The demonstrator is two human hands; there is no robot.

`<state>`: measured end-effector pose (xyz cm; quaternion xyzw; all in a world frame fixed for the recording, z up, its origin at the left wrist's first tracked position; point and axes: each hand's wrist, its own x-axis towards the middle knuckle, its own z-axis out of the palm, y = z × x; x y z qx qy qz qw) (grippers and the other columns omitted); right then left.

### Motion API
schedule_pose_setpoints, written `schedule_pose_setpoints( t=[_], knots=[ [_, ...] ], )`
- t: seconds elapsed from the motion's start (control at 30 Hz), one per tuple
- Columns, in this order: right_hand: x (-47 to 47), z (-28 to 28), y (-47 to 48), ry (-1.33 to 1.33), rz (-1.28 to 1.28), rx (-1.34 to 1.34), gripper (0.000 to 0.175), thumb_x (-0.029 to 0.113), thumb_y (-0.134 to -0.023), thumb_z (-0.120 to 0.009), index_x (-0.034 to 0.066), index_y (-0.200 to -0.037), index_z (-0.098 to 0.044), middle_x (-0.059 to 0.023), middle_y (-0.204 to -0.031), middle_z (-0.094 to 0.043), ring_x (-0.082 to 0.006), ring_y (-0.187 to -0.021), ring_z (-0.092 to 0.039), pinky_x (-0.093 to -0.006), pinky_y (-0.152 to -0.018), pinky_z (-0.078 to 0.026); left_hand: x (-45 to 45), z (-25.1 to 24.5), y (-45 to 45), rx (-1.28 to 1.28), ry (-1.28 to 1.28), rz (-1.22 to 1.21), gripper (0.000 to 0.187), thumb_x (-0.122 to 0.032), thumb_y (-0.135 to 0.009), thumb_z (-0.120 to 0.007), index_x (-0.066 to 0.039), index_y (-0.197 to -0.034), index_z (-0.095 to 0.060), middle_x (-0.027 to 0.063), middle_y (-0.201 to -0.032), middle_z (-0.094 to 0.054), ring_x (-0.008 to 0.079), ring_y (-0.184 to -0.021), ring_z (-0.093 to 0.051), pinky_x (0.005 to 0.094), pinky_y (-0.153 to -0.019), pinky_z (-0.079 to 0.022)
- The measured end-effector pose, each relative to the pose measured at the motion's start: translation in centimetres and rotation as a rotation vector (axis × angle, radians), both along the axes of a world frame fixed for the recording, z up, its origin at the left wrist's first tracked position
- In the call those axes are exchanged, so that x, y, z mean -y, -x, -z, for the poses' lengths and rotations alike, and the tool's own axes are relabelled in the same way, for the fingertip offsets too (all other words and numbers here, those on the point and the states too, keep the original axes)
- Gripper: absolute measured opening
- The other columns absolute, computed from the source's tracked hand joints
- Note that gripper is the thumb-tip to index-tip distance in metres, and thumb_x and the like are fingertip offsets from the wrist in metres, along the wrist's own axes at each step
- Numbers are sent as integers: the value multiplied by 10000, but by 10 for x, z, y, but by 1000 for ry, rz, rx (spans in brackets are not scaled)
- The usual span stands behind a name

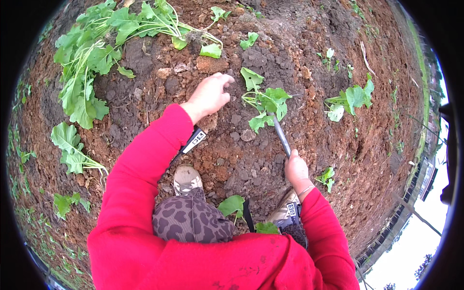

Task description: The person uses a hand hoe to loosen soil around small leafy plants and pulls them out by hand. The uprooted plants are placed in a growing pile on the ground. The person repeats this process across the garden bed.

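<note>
My right hand (296,169) is closed around the rod-like handle of a hand tool (281,134). The tool's far end is mostly hidden under the leaves of a small leafy green plant (273,101) in the soil; a thin tip shows beyond them. My left hand (212,92), fingers apart and bent, is just left of that plant and a little above the soil, with nothing seen in it. At the upper left lies a heap of long-stemmed leafy seedlings (87,61), some with soil at the roots.
Single leafy plants stand at the right (353,98) and beside my feet (232,206). A loose seedling (70,148) lies at the left. Clods and stones (248,135) cover the reddish-brown ground. My shoes (187,179) are close below the hands. A dry stalk (367,59) lies upper right.
</note>
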<state>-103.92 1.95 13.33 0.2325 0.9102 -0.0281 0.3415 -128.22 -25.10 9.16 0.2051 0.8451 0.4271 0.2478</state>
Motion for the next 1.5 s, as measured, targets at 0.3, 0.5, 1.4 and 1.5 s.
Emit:
schedule_pose_setpoints(
  t=[0.3,0.5,1.4,1.5],
  knots=[
    [2,-8,-8,-8,39,-62,218,207,-899,-562,23,-971,-471,-239,-759,-646,-425,-760,-652,-512,-697,-523,72,18,9,156,-186,-397,246,-103,-866,-630,-24,-1098,-634,13,-916,-642,70,-772,-567,241,-702,-494],
    [-4,-15,-11,10,7,-31,249,223,-885,-585,23,-993,-485,-253,-777,-650,-436,-769,-649,-521,-708,-518,83,21,32,173,-332,-571,228,-150,-824,-665,8,-988,-653,57,-795,-670,118,-734,-623,278,-691,-511],
    [-7,-76,21,284,303,-488,161,99,-851,-638,20,-832,-499,-91,-647,-545,-191,-571,-534,-348,-565,-458,40,28,147,71,-486,-865,243,-227,-880,-673,0,-964,-654,47,-815,-642,132,-709,-574,288,-631,-468],
    [-11,-81,41,353,435,-502,148,75,-875,-631,35,-867,-488,-8,-705,-493,-123,-603,-453,-309,-530,-398,40,24,156,208,-715,-747,223,-187,-906,-644,-8,-1036,-620,45,-817,-612,117,-694,-561,260,-588,-471]
  ],
)
